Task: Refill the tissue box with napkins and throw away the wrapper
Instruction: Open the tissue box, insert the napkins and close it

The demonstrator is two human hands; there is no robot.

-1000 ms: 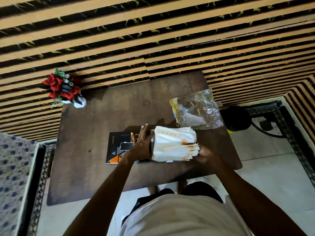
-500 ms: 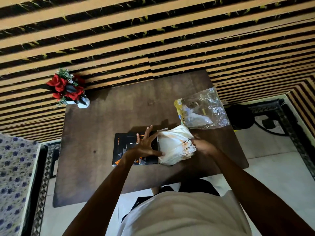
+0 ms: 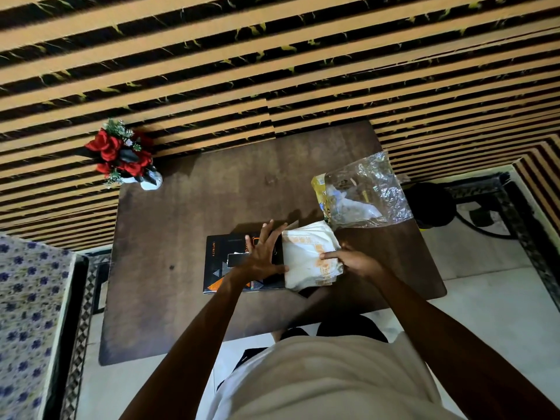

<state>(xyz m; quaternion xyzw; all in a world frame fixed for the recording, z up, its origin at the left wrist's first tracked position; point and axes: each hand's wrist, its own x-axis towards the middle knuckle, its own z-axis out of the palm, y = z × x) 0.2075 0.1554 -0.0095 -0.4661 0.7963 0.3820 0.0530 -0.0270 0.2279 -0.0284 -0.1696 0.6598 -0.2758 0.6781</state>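
A black tissue box point(image 3: 221, 265) with orange and grey triangles lies flat near the front of the dark wooden table point(image 3: 188, 213). My left hand point(image 3: 263, 253) rests on the box's right part with fingers spread, its edge against a white napkin stack point(image 3: 306, 256) with orange print. The stack sits at the box's right end, bent and bunched. My right hand point(image 3: 356, 263) grips the stack's right side. The clear crinkled wrapper point(image 3: 368, 192) with a yellow edge lies on the table's back right, apart from both hands.
A white vase of red flowers point(image 3: 124, 156) stands at the table's back left corner. A striped wall rises behind. A black round object point(image 3: 430, 204) sits on the floor right of the table. A floral-patterned cloth point(image 3: 27, 313) lies at far left.
The napkin stack went from a flat pile held between both hands to a bent bundle pressed toward the box's right end. My left hand flattened onto the box.
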